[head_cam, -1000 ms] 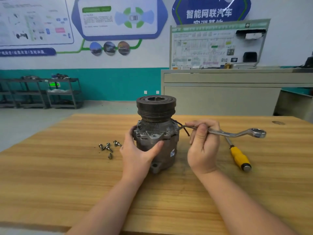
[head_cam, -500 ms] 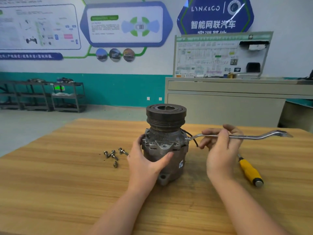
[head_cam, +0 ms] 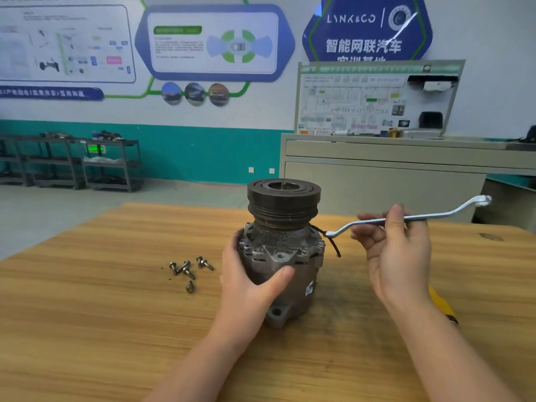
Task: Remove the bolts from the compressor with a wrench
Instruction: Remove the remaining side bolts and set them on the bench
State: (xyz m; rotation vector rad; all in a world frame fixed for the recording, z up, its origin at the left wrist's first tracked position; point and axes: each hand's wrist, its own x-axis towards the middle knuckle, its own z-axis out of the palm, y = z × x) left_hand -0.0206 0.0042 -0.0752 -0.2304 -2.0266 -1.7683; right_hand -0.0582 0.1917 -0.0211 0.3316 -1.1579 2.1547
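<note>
Four loose bolts [head_cam: 190, 271], short and flanged, lie on the grained wooden table [head_cam: 87, 300], already out. The left hand [head_cam: 249, 281] curls round the grimy cast-metal compressor [head_cam: 282, 253] standing upright mid-table under its ribbed dark pulley. The right hand [head_cam: 397, 253] pinches a bright offset wrench [head_cam: 406, 219], its ring end at the housing's right edge, apparently on a remaining bolt.

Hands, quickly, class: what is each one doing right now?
Left hand: grips the compressor body, steadying it.
Right hand: pinches the wrench shaft, its ring end at the compressor's right edge.
</note>
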